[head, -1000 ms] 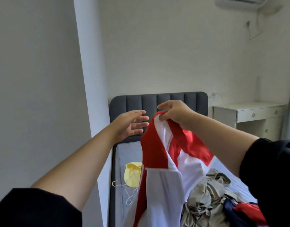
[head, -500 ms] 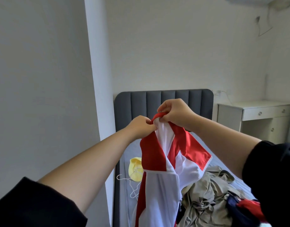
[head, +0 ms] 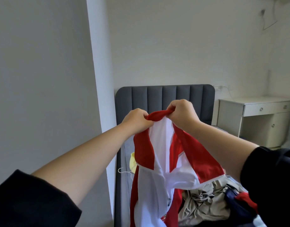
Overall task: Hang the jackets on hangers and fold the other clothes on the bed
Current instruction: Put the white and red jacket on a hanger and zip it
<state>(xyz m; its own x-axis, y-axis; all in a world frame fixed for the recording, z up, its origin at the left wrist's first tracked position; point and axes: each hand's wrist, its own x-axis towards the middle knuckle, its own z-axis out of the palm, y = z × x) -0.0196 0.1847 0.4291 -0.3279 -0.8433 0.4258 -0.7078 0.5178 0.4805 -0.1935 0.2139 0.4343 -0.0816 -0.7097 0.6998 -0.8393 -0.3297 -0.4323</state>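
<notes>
2 hands are raised before the bed's dark grey padded headboard point(head: 163, 97); the left hand point(head: 137, 121) and right hand point(head: 181, 114), fingers curled, each grip the top red edge of a red-and-white zip-front fabric jacket point(head: 159, 145), which hangs from them over the bed; a crumpled beige garment point(head: 204, 202) and a navy-and-red garment point(head: 239, 202) lie on the bed, lower right; a pale yellow cloth point(head: 132, 161) shows behind the jacket; a white surface with drawers point(head: 255, 102) stands beside the bed.
</notes>
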